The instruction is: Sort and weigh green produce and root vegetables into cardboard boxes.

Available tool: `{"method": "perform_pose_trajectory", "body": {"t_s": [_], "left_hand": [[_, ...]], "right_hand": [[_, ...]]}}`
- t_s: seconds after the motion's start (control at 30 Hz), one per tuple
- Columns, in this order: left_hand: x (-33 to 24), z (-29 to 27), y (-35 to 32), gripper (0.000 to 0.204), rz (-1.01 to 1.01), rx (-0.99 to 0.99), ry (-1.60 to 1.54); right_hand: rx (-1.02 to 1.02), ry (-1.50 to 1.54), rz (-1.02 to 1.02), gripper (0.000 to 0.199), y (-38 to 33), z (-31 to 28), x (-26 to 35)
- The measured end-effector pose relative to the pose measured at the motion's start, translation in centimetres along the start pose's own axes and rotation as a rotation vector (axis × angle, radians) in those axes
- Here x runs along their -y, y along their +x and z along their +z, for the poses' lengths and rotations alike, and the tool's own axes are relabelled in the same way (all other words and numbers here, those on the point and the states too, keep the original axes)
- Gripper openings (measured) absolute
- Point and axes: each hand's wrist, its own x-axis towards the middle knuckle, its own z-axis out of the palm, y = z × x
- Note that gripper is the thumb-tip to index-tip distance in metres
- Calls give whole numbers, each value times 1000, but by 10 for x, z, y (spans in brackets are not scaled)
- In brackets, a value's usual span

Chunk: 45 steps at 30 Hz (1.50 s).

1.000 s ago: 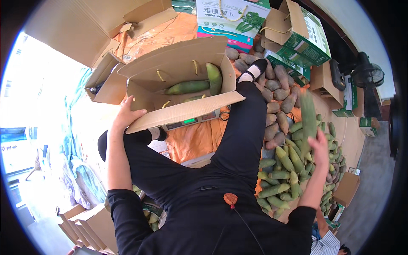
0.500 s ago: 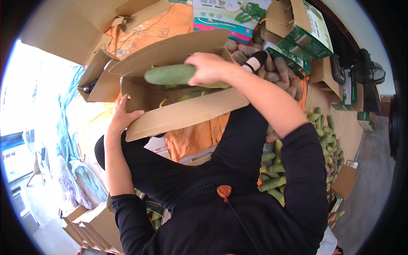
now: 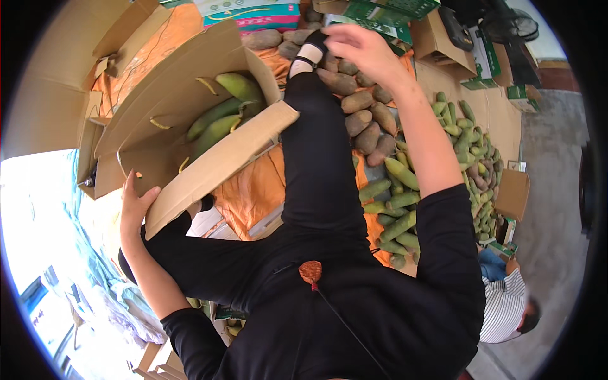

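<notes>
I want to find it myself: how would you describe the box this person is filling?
Start from the orange sheet on the ground. At its left edge the left hand grips an open brown cardboard box. Unlike the green printed cartons beyond, it is plain and holds long green fruits.

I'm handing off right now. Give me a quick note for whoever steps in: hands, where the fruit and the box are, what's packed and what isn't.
Left hand: grips the lower corner of the cardboard box, which is tilted on the lap.
Right hand: empty, open, out over the brown fruits beyond the knee.
Done: a few green fruits lie inside the box.
Left: a large pile of green fruits on the right on the orange sheet, plus the brown ones, all unpacked.
</notes>
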Motion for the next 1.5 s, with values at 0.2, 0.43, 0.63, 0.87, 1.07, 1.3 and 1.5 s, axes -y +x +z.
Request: {"method": "perform_pose_trajectory", "body": {"t_s": [0.2, 0.43, 0.63, 0.87, 1.07, 1.3, 1.5], "left_hand": [[-6, 6, -4, 78, -11, 3, -128], [-21, 10, -3, 78, -47, 20, -138], [-15, 6, -11, 77, -71, -4, -176], [-28, 12, -9, 79, -88, 21, -224], [-29, 10, -14, 81, -61, -14, -170], [-18, 11, 1, 84, -58, 5, -102], [-21, 2, -14, 87, -59, -69, -101]], "right_hand": [[-188, -54, 633, 28, -141, -33, -180], [-53, -327, 849, 23, -311, 45, -319], [-129, 71, 1270, 32, -303, 123, -315], [-273, 211, 1437, 56, -270, 150, -297], [-272, 164, 1524, 61, -249, 159, -281], [-424, 99, 1227, 64, -297, 146, -332], [-372, -63, 758, 57, -223, 88, -242]]}}
